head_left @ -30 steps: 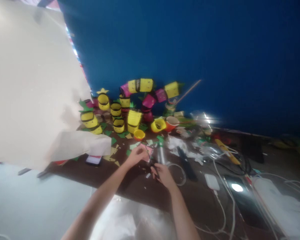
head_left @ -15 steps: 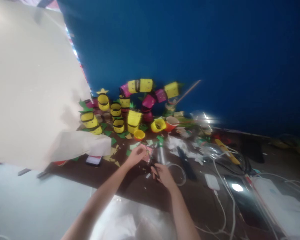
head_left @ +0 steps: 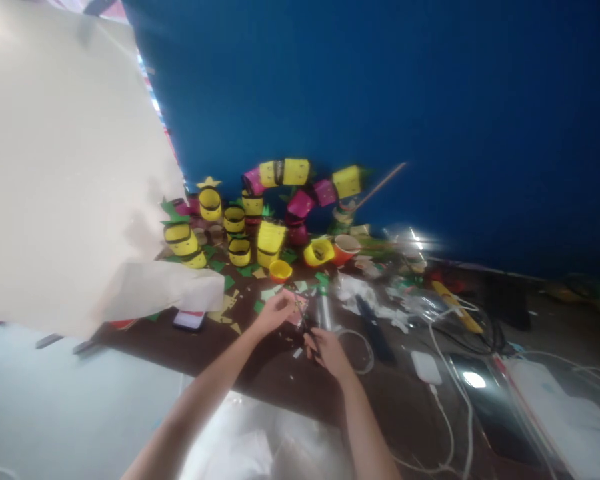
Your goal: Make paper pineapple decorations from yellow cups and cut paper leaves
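Observation:
My left hand pinches a small piece of pink paper above the dark brown table. In my right hand are dark scissors, their blades pointing up and left to the pink paper. Blur hides whether the blades are parted. Beyond my hands stands a small yellow cup. Green paper scraps and yellow paper scraps lie left of my left hand. A clear bottle or tube with a green top lies just right of the paper.
Several yellow paper cups with bands and magenta ones crowd the back by the blue wall. A phone lies at left. A yellow-handled tool, white cables, a white charger and a dark tablet lie at right.
The whole view has shifted slightly, so things appear a little further right. My hands keep nearly the same place, still holding the pink paper and the scissors.

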`<action>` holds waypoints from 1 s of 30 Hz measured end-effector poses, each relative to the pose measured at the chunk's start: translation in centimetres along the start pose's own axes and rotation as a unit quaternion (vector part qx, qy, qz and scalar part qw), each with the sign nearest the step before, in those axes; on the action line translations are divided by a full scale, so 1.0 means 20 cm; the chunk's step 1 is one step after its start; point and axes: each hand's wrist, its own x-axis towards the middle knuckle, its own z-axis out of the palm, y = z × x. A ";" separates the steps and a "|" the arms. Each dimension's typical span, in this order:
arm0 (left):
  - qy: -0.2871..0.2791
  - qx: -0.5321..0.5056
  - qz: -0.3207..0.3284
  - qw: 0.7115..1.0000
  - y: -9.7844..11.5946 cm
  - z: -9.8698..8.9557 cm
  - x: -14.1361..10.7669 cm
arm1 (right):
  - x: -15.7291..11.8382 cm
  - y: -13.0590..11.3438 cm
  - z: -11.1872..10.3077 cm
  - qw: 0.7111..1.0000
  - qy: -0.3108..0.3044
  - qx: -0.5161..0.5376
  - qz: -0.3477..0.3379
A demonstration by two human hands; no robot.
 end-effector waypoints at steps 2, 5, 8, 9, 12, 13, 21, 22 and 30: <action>0.002 -0.003 -0.001 1.000 0.00 0.00 0.00 | 0.00 0.00 0.00 1.000 0.000 0.001 -0.003; 0.001 -0.002 -0.002 1.000 -0.02 0.00 0.00 | 0.00 0.00 0.00 1.000 0.000 0.001 -0.007; -0.002 -0.001 -0.002 1.000 -0.03 -0.01 0.01 | -0.01 0.00 0.00 1.000 -0.001 0.002 -0.007; -0.003 -0.002 -0.002 1.000 -0.03 -0.01 0.01 | -0.01 -0.01 0.00 1.000 -0.002 0.003 -0.006; -0.005 -0.006 -0.004 1.000 -0.04 -0.01 0.01 | -0.01 -0.01 0.00 1.000 -0.001 0.005 -0.003; -0.006 -0.007 -0.005 1.000 -0.04 -0.01 0.00 | -0.01 -0.01 0.00 1.000 0.000 0.007 -0.002; -0.003 -0.003 -0.005 1.000 -0.04 -0.01 0.01 | -0.02 -0.04 0.00 1.000 -0.002 0.013 0.005; -0.002 -0.001 -0.006 1.000 -0.04 -0.01 0.01 | -0.02 -0.04 0.00 1.000 -0.002 0.012 0.005; 0.003 0.004 -0.006 1.000 -0.04 -0.02 0.01 | -0.02 -0.03 0.00 1.000 0.003 0.009 0.010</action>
